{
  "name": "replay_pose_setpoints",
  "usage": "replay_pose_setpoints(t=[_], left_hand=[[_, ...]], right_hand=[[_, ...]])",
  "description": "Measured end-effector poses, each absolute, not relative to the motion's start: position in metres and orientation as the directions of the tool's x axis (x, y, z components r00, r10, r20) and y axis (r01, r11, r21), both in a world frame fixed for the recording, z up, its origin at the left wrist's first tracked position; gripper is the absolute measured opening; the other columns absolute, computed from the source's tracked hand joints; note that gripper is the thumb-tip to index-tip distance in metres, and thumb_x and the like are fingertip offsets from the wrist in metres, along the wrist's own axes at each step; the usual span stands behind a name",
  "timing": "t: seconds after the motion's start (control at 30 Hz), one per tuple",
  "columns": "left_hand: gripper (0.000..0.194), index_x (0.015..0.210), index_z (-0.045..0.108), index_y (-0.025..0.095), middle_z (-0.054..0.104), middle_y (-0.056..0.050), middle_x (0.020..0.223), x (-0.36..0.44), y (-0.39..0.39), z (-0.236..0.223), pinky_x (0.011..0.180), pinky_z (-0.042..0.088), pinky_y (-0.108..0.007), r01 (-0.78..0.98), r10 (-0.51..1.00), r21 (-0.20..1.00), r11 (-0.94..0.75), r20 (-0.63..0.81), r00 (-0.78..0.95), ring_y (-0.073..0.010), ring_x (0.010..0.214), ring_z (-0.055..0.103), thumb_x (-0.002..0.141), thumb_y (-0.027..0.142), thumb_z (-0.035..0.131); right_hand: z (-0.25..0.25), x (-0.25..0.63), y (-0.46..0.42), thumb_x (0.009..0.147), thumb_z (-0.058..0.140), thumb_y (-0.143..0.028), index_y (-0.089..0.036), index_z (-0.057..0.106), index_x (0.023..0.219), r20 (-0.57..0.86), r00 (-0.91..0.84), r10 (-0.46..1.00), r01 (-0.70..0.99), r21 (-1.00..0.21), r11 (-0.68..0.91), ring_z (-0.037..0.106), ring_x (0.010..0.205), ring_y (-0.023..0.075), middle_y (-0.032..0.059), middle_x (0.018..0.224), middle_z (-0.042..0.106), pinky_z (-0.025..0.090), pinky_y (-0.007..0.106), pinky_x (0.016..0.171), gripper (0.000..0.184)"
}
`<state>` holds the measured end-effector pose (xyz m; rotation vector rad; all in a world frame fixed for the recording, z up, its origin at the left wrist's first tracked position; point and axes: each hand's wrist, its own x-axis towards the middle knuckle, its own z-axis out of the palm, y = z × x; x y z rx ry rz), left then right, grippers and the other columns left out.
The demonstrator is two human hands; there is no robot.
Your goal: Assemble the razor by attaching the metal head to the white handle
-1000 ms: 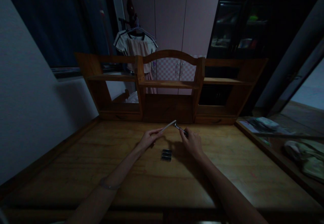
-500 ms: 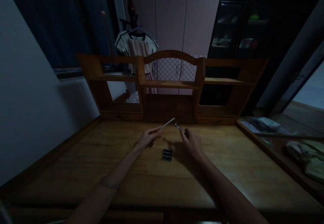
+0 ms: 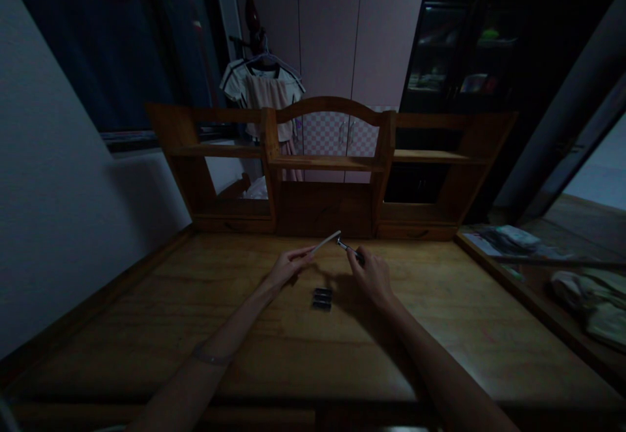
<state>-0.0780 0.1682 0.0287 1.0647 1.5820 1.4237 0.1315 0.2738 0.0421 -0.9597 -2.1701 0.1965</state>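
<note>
My left hand is closed in a pinch on a thin, pale, slightly curved stick that slants up to the right; its exact kind is not clear. My right hand grips a slim razor handle with a shiny metal neck and a small bent head. The stick's far tip is close to that head; whether they touch I cannot tell. Below and between both hands, a small pack of dark bars lies flat on the wooden desk.
A wooden shelf unit stands along the desk's far edge. To the left is a white wall. Papers and a plastic bag lie beyond the desk's right rim, with folded cloth nearer. Clothes hang behind the shelf.
The stick's tip drew slightly away to the left from the razor head, then came back close to it. My right hand and the dark pack have hardly moved.
</note>
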Motion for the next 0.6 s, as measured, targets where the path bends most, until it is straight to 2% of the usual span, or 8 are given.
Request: replay_pose_setpoints(t=[0.23, 0.4, 0.6], left_hand=[[0.067, 0.125, 0.054, 0.019, 0.049, 0.003, 0.052, -0.0791, 0.1687, 0.0283, 0.037, 0.019, -0.017, 0.086, 0.926, 0.996, 0.037, -0.001, -0.378, -0.0039, 0.035, 0.034, 0.069, 0.053, 0.065], [0.067, 0.124, 0.054, 0.016, 0.059, -0.003, 0.063, -0.0777, 0.1680, 0.0313, 0.037, 0.021, -0.017, 0.088, 0.915, 0.995, 0.044, -0.004, -0.403, -0.0040, 0.036, 0.037, 0.069, 0.052, 0.065], [0.069, 0.125, 0.054, 0.016, 0.048, 0.003, 0.052, -0.0784, 0.1680, 0.0302, 0.037, 0.020, -0.017, 0.071, 0.929, 0.997, 0.040, -0.011, -0.370, -0.0040, 0.036, 0.036, 0.068, 0.053, 0.066]], right_hand=[[0.0435, 0.1314, 0.2736, 0.095, 0.038, -0.042, -0.019, 0.056, 0.076, 0.571, -0.427, 0.701, 0.591, -0.410, 0.694, 0.057, 0.061, 0.0164, 0.0031, 0.065, 0.061, 0.025, 0.024, 0.053, 0.035], [0.0429, 0.1313, 0.2736, 0.096, 0.038, -0.043, -0.019, 0.056, 0.076, 0.584, -0.420, 0.695, 0.579, -0.418, 0.700, 0.057, 0.060, 0.0155, 0.0017, 0.064, 0.061, 0.025, 0.024, 0.053, 0.035], [0.0440, 0.1328, 0.2736, 0.095, 0.040, -0.042, -0.019, 0.056, 0.075, 0.574, -0.427, 0.699, 0.586, -0.413, 0.697, 0.057, 0.060, 0.0158, 0.0022, 0.064, 0.060, 0.025, 0.024, 0.053, 0.035]])
